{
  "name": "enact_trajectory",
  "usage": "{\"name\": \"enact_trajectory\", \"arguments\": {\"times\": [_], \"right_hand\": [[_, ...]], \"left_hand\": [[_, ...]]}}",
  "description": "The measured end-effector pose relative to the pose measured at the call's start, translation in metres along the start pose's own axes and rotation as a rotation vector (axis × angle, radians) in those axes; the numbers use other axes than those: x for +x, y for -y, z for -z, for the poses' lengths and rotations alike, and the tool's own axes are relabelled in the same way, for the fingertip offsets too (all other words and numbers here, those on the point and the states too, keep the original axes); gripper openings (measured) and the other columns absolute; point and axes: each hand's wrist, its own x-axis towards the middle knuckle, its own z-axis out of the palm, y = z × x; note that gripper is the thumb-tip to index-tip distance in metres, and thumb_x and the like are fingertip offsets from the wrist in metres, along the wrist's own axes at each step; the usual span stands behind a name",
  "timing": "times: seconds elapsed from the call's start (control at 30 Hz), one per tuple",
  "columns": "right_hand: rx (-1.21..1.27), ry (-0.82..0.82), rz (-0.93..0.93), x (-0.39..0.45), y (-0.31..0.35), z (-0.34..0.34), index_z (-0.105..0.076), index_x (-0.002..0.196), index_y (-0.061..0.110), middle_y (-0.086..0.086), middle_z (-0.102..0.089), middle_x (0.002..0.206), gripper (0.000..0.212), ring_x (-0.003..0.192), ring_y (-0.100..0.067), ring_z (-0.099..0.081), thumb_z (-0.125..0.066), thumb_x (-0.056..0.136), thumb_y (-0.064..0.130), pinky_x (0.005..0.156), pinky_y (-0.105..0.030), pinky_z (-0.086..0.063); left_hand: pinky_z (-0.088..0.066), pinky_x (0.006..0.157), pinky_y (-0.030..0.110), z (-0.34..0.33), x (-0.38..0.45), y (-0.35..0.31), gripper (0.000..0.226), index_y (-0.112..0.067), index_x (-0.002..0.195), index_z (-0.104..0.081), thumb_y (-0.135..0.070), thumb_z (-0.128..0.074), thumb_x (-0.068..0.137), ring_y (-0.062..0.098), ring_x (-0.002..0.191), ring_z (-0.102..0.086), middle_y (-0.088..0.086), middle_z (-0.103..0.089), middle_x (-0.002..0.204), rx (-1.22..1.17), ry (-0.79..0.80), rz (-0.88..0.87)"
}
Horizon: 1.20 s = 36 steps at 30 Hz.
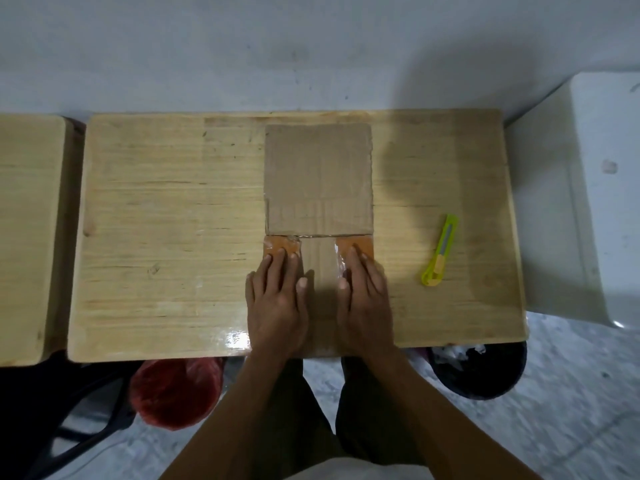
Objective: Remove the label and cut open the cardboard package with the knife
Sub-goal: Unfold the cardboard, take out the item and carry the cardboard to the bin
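Note:
A flat brown cardboard package (318, 178) lies in the middle of the wooden table (166, 216), running from the far edge to the near edge. Its near half shows orange patches with clear tape (360, 244) on both sides. My left hand (277, 303) lies flat on the near left part of the cardboard, fingers spread, over the left orange patch. My right hand (365, 299) lies flat on the near right part, fingertips on the right orange patch. A yellow-green utility knife (440, 251) rests on the table to the right of my right hand, untouched.
A second wooden table (27, 237) stands at the left. A white block (588, 188) stands at the right. Under the table's near edge are a red bag (176, 393) on the left and a black bin (481, 372) on the right. A grey wall rises behind.

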Motion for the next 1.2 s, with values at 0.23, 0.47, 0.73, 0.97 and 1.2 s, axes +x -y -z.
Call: {"name": "enact_trajectory", "arguments": {"times": [0.23,0.47,0.73,0.97,1.2], "right_hand": [[0.290,-0.067,-0.167,0.037,0.013,0.007,-0.046,0.142,0.007,-0.003,-0.049,0.145,0.044,0.131,-0.015,-0.040,-0.045,0.099,0.018,0.112,-0.030,-0.025],[0.409,-0.004,-0.202,0.038,0.000,0.011,-0.040,0.146,0.015,0.002,-0.046,0.147,0.047,0.131,-0.018,-0.047,-0.047,0.100,0.019,0.109,-0.032,-0.040],[0.463,-0.005,-0.409,0.071,0.017,0.029,-0.022,0.154,0.020,0.006,-0.025,0.160,0.059,0.137,0.005,-0.022,-0.047,0.101,0.020,0.104,0.002,-0.014],[0.598,0.021,-0.550,0.080,0.020,0.026,-0.017,0.154,0.033,0.005,-0.030,0.159,0.067,0.143,-0.011,-0.031,-0.051,0.098,0.017,0.117,-0.030,-0.027],[0.920,0.012,-0.692,0.089,0.023,0.038,-0.022,0.152,0.035,0.006,-0.040,0.147,0.064,0.132,-0.014,-0.043,-0.052,0.099,0.016,0.112,-0.038,-0.035]], "left_hand": [[-0.033,0.096,0.007,0.009,0.036,-0.006,0.032,-0.008,0.127,-0.064,-0.016,-0.057,0.097,0.024,0.116,-0.044,0.010,-0.056,0.129,-0.281,-0.177,0.048],[-0.033,0.092,0.008,0.007,0.036,-0.008,0.033,-0.013,0.126,-0.065,-0.015,-0.062,0.093,0.009,0.116,-0.041,0.003,-0.049,0.126,-0.410,-0.191,0.143],[-0.047,0.102,0.032,0.022,0.065,-0.016,0.060,-0.025,0.143,-0.044,-0.001,-0.055,0.089,0.021,0.115,-0.054,0.000,-0.039,0.141,-0.500,-0.154,0.328],[-0.043,0.092,0.009,0.033,0.076,-0.028,0.070,-0.016,0.150,-0.035,0.008,-0.053,0.087,0.018,0.118,-0.056,0.003,-0.054,0.139,-0.675,-0.096,0.450],[-0.050,0.103,0.032,0.037,0.081,-0.023,0.059,-0.031,0.136,-0.050,0.005,-0.056,0.089,0.015,0.121,-0.056,-0.004,-0.057,0.133,-0.967,-0.027,0.582]]}}
